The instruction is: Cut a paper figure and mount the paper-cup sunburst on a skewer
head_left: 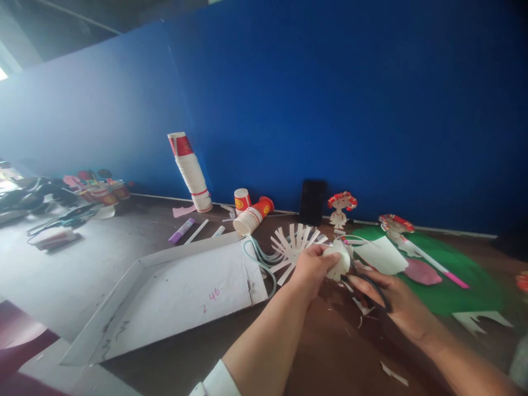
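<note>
My left hand (pixel 312 268) pinches a small white paper piece (pixel 339 265) between thumb and fingers. Around the handles of a pair of scissors (pixel 378 291) my right hand (pixel 398 302) is closed, with the blades at the edge of that paper. Just behind my left hand lies a paper cup cut into a fan of white strips (pixel 295 245). A paper doll with red curled hair (pixel 341 209) stands against the wall, and a second doll (pixel 396 226) leans farther right. Small paper scraps (pixel 363 307) lie beneath my hands.
An open white cardboard tray (pixel 177 291) sits to the left. Behind it are a tall leaning stack of paper cups (pixel 192 173), lying cups (pixel 253 216) and a purple marker (pixel 181 230). A black phone (pixel 312 202) leans on the blue partition (pixel 330 99). A pink-tipped marker (pixel 437 264) rests on a green sheet (pixel 474 286).
</note>
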Motion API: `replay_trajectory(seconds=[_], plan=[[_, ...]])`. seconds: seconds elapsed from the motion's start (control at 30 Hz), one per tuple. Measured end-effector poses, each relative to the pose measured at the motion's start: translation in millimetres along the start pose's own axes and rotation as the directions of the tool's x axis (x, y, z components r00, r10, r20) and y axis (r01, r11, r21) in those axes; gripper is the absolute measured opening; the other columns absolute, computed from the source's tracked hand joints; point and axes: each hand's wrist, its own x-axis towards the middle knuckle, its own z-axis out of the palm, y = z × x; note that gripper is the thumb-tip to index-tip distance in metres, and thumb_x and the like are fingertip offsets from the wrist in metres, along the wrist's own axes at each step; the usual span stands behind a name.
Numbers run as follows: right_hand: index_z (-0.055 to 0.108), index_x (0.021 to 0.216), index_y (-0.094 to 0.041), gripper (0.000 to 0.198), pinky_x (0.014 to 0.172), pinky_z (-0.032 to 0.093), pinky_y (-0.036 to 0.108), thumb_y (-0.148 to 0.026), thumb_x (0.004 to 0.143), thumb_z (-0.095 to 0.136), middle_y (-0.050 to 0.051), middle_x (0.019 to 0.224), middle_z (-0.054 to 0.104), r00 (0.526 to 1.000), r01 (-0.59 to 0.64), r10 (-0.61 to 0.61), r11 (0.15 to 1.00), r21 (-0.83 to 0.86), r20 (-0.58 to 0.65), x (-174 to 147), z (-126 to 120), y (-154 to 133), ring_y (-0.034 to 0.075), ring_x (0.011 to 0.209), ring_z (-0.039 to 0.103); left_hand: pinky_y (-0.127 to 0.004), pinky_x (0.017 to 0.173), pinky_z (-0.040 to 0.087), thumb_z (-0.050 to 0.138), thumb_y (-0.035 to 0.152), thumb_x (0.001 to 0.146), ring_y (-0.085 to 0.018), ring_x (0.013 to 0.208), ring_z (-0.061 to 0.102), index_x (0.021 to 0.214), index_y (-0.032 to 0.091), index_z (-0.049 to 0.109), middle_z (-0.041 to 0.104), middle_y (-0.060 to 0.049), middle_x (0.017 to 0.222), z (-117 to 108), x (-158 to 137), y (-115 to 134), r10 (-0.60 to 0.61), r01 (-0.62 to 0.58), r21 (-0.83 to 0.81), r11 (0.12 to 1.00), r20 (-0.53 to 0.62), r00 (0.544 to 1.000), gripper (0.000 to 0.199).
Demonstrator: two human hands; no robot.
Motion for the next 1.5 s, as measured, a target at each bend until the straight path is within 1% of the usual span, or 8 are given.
replay_trajectory(seconds=[0.23,0.43,0.8,0.97,1.07,1.17,1.33,1.5], plan=[[0.082,0.095,-0.024,0.042,0.076,0.054,0.035,-0.06,0.081,0.067,0.006,0.083,0.074,0.999,0.032,-0.032,0.999,0.0,0.024,3.6,-0.7,2.4,0.031,0.091,0.067,-0.025,0.055,0.041,0.081,0.027,0.066,-0.011,0.052,0.051,0.074,0.014,0.062,0.059,0.0,0.057,2.4,-0.7,-1.6,0.023,-0.021,0.051,0.998,-0.046,0.999,0.024],[0.074,0.061,-0.026,0.044,0.072,0.053,0.036,-0.064,0.081,0.063,0.004,0.062,0.066,0.998,0.046,-0.049,0.995,-0.09,-0.026,4.7,0.4,2.3,0.028,0.076,0.066,-0.025,0.053,0.041,0.081,0.026,0.065,-0.01,0.05,0.049,0.074,0.013,0.063,0.058,0.001,0.056,4.3,-6.7,4.1,0.017,-0.012,0.074,0.997,-0.066,0.998,0.024],[0.07,0.063,-0.023,0.045,0.065,0.049,0.031,-0.062,0.084,0.061,0.003,0.063,0.064,0.998,0.049,-0.047,0.998,-0.043,0.052,2.1,-1.8,-2.0,0.023,0.071,0.062,-0.026,0.056,0.041,0.077,0.025,0.067,-0.012,0.051,0.05,0.074,0.013,0.064,0.058,-0.001,0.057,3.9,-6.6,5.0,0.008,-0.001,0.096,0.995,-0.078,0.997,0.019],[0.075,0.076,-0.023,0.041,0.059,0.046,0.031,-0.061,0.085,0.061,0.002,0.065,0.064,0.993,-0.002,0.003,1.0,-0.012,0.115,2.3,-4.1,4.4,0.021,0.063,0.057,-0.027,0.057,0.043,0.074,0.024,0.071,-0.013,0.055,0.054,0.079,0.013,0.065,0.062,-0.003,0.063,2.2,-4.9,3.7,0.036,-0.025,0.141,0.99,-0.07,0.997,0.016],[0.075,0.08,-0.024,0.035,0.069,0.049,0.032,-0.058,0.083,0.066,0.003,0.077,0.069,0.994,0.004,-0.006,1.0,0.019,0.106,2.9,-4.6,5.8,0.024,0.077,0.061,-0.026,0.057,0.043,0.075,0.025,0.072,-0.014,0.057,0.055,0.078,0.013,0.065,0.063,-0.003,0.065,1.8,-4.5,2.9,0.048,-0.033,0.184,0.982,-0.078,0.996,0.017],[0.07,0.071,-0.023,0.038,0.078,0.046,0.032,-0.057,0.086,0.064,0.003,0.079,0.067,0.994,0.042,-0.045,0.999,0.035,0.096,2.2,-3.7,4.2,0.025,0.087,0.06,-0.026,0.059,0.044,0.076,0.027,0.071,-0.014,0.058,0.056,0.076,0.014,0.064,0.063,-0.003,0.065,1.9,-4.4,2.5,0.054,-0.038,0.181,0.983,-0.081,0.995,0.018],[0.061,0.067,-0.021,0.049,0.064,0.042,0.031,-0.062,0.093,0.051,0.002,0.073,0.057,0.988,-0.053,0.032,0.989,0.14,0.15,-1.2,-1.4,5.8,0.019,0.07,0.051,-0.027,0.059,0.043,0.081,0.035,0.065,-0.014,0.056,0.054,0.076,0.014,0.064,0.061,-0.003,0.063,1.4,-4.1,1.2,0.046,-0.041,0.118,0.992,-0.041,0.998,0.029],[0.062,0.068,-0.021,0.046,0.064,0.044,0.031,-0.058,0.094,0.052,0.002,0.075,0.059,0.993,0.013,-0.028,0.991,0.131,0.117,-1.5,-0.2,6.2,0.019,0.07,0.053,-0.028,0.058,0.042,0.081,0.038,0.063,-0.013,0.055,0.052,0.074,0.014,0.063,0.059,-0.002,0.06,2.2,-5.6,1.8,0.027,-0.023,0.11,0.994,-0.034,0.999,0.031]])
